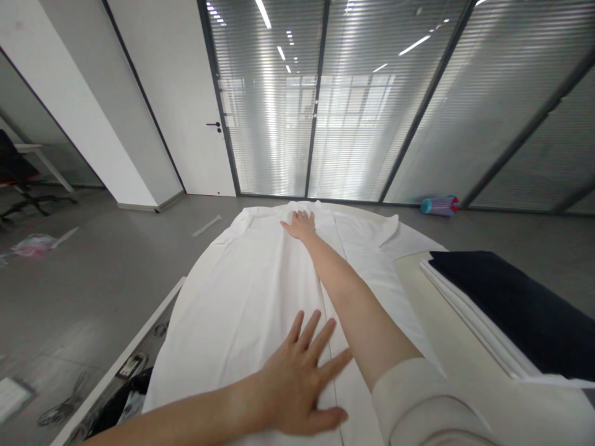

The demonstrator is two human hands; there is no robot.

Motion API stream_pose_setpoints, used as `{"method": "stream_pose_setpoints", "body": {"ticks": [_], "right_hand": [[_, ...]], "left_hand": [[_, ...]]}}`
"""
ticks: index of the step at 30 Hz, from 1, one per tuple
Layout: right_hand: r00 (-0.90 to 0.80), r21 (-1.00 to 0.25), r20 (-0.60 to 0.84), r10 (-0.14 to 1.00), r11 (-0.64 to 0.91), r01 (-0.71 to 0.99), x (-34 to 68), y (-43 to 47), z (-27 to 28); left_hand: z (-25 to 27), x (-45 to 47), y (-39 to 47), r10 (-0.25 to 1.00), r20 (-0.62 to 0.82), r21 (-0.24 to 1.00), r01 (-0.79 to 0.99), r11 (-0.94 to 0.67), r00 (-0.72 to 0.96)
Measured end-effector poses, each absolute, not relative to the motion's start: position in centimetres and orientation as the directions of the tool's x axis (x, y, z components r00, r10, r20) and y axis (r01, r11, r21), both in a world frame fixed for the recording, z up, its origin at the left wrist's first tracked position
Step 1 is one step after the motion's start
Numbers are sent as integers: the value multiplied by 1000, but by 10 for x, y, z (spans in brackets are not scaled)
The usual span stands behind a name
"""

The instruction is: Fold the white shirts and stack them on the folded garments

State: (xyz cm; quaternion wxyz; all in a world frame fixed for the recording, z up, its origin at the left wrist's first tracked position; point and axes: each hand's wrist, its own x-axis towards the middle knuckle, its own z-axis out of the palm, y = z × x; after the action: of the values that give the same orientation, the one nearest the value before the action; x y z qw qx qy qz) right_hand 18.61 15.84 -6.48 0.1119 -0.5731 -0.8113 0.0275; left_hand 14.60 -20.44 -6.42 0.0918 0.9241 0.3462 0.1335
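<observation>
A white shirt lies spread over the table, its far end near the back edge. A long seam line runs down its length, right of centre. My left hand is low in the view, over the near part of the shirt, fingers spread apart and holding nothing. I cannot tell whether it touches the cloth. Stretched far forward, my right hand rests palm down on the shirt near its far end, fingers extended. A short sleeve sticks out to the right, with slight creases around it.
Folded dark and white cloths are stacked on the table at the right. Left of it stands a low white-edged unit with cables and bags. A blue and pink bundle lies by the glass wall; an office chair stands far left.
</observation>
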Motion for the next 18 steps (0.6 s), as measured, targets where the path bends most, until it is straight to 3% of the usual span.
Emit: {"method": "stream_pose_setpoints", "body": {"ticks": [4, 8, 11, 14, 18], "right_hand": [[-470, -118, 268, 841, 512, 851, 180, 144, -64], [-524, -173, 67, 849, 527, 832, 177, 140, -69], [-512, -201, -12, 859, 500, 843, 177, 146, -74], [-507, -218, -15, 862, 492, 843, 176, 150, -76], [-531, -353, 24, 847, 504, 788, 178, 150, -70]], "left_hand": [[-65, 145, -200, 654, 173, 275, 601, -750, 736], [-63, 146, -203, 645, 192, 214, 610, -763, 740], [-80, 155, -218, 585, 280, 51, 597, -801, 761], [-113, 171, -243, 449, 503, -178, 597, -782, 738], [-142, 184, -269, 404, 554, -281, 620, -732, 728]]}}
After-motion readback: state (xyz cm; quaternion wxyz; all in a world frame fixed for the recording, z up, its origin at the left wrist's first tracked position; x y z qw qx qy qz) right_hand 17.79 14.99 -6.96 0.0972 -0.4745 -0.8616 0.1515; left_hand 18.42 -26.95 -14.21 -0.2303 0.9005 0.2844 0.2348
